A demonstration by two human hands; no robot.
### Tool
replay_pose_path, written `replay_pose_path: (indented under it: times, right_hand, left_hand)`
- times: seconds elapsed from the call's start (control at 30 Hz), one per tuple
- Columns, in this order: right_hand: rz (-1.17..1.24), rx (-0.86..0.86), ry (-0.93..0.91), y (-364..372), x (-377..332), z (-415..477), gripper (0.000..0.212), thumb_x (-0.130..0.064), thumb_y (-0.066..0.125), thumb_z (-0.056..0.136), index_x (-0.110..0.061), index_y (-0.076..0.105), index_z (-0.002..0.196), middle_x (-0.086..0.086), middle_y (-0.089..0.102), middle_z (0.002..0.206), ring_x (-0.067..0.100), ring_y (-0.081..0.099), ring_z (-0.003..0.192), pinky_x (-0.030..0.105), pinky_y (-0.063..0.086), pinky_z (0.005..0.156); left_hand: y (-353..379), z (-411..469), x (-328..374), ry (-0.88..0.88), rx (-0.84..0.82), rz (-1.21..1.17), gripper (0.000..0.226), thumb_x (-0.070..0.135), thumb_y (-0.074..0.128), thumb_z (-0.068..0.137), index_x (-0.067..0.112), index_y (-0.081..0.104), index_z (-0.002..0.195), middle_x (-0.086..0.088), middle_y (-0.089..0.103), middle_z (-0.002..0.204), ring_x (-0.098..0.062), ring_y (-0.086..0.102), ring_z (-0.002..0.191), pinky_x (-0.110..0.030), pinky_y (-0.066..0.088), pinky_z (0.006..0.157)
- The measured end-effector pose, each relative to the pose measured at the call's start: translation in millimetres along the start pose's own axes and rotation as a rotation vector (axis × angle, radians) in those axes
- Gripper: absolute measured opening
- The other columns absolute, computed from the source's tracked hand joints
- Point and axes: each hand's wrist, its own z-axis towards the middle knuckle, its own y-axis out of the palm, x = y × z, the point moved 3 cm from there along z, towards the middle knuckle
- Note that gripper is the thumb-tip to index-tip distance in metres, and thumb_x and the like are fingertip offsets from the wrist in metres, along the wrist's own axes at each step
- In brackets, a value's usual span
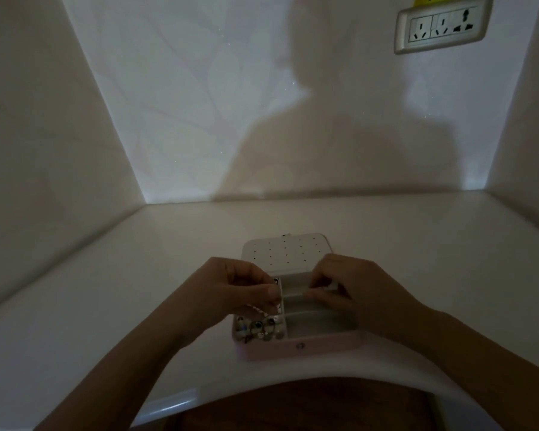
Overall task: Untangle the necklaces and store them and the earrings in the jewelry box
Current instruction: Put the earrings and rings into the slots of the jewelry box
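Dim, grainy light comes from behind the person, throwing a broad head-and-shoulders shadow on the wall (pixel 184 119) beyond the grip. The left hand (pixel 240 287) and right hand (pixel 352 287) are dark and soft; whether they hold anything is unclear. Below the grip the table (pixel 106 290) edge bows, with a pale glare streak.

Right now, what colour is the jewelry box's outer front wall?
The jewelry box front is pale pink; head view.

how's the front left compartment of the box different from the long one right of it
The front left compartment is small and heaped with jewelry; the long compartment looks empty. The left one is squarish, the long one stretches wider. Both sit in the same open box with pale lining.
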Motion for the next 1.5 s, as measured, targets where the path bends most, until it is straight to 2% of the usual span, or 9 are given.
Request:
replay_pose_path:
  times: [0.1,0.23,0.37,0.57,0.7,0.9,1.13,1.37,1.5]
  right_hand:
    - [-0.041,0.059,-0.049,1,1,-1,0.046,-0.06,0.035,0.084,-0.022,0.061,0.091,-0.013,0.051,0.098,0.001,0.05,0.082,0.012,0.043,0.071]
    - [-0.047,0.099,-0.055,3,4,-2,0.041,-0.055,0.039,0.086,-0.022,0.062,0.094,-0.01,0.05,0.109,0.0,0.05,0.09,0.012,0.043,0.075]
    - [-0.039,0.055,-0.041,5,4,-2,0.044,-0.057,0.036,0.086,-0.022,0.061,0.097,-0.012,0.046,0.113,-0.007,0.05,0.083,0.005,0.037,0.066]
    - [-0.06,0.021,-0.018,5,5,-3,0.026,-0.045,0.052,0.091,-0.022,0.061,0.1,-0.013,0.043,0.12,-0.006,0.051,0.078,0.007,0.038,0.068]
    - [-0.081,-0.022,0.0,4,5,-3,0.022,-0.039,0.055,0.091,-0.021,0.062,0.102,-0.012,0.043,0.122,-0.003,0.052,0.077,0.005,0.037,0.069]
    - [-0.093,-0.041,0.021,3,4,-3,0.023,-0.039,0.055,0.091,-0.021,0.062,0.103,-0.012,0.042,0.124,0.003,0.057,0.08,0.014,0.045,0.074]
    - [-0.086,-0.042,0.026,3,5,-3,0.021,-0.037,0.056,0.09,-0.022,0.063,0.102,-0.013,0.043,0.123,0.004,0.058,0.078,0.015,0.046,0.072]
    - [-0.087,-0.056,0.025,3,3,-3,0.021,-0.035,0.056,0.091,-0.02,0.064,0.103,-0.011,0.045,0.122,0.005,0.059,0.081,0.019,0.048,0.075]
    - [-0.088,-0.061,0.027,3,2,-3,0.02,-0.036,0.055,0.091,-0.021,0.063,0.103,-0.013,0.044,0.121,0.006,0.058,0.081,0.02,0.048,0.076]
  left_hand:
    - [-11,-10,-13,-0.042,0.029,0.123,0.009,0.02,0.071,0.073,0.014,0.074,0.078,-0.001,0.074,0.087,-0.012,0.067,0.082,-0.026,0.05,0.075]
    - [-17,-17,-26,-0.079,0.065,0.175,0.024,0.042,0.079,0.061,0.021,0.076,0.073,0.0,0.072,0.088,-0.015,0.065,0.093,-0.036,0.046,0.093]
    - [-15,-19,-29,-0.067,0.059,0.252,0.005,0.034,0.078,0.069,0.032,0.075,0.065,0.005,0.068,0.086,-0.015,0.057,0.09,-0.03,0.045,0.082]
    - [-11,-19,-32,0.001,0.083,0.402,0.022,0.028,0.077,0.071,0.044,0.07,0.058,0.013,0.062,0.088,-0.009,0.053,0.089,-0.022,0.039,0.07]
    - [-10,-18,-30,0.038,0.083,0.439,0.017,0.031,0.076,0.072,0.044,0.071,0.062,0.012,0.062,0.091,-0.01,0.056,0.09,-0.03,0.048,0.078]
    - [-9,-16,-31,0.041,0.068,0.448,0.018,0.029,0.075,0.074,0.041,0.071,0.061,0.01,0.062,0.093,-0.01,0.055,0.088,-0.024,0.045,0.074]
    - [-8,-13,-35,0.029,0.066,0.502,0.007,0.032,0.074,0.075,0.034,0.071,0.069,0.012,0.059,0.095,-0.009,0.054,0.088,-0.023,0.042,0.071]
    - [-5,-12,-32,0.035,0.09,0.562,0.01,0.03,0.077,0.072,0.029,0.067,0.072,0.012,0.056,0.099,-0.002,0.047,0.088,-0.017,0.037,0.067]
    - [-4,-13,-30,0.023,0.151,0.569,0.021,0.028,0.078,0.07,0.028,0.058,0.073,0.016,0.049,0.09,-0.001,0.042,0.078,-0.017,0.034,0.063]
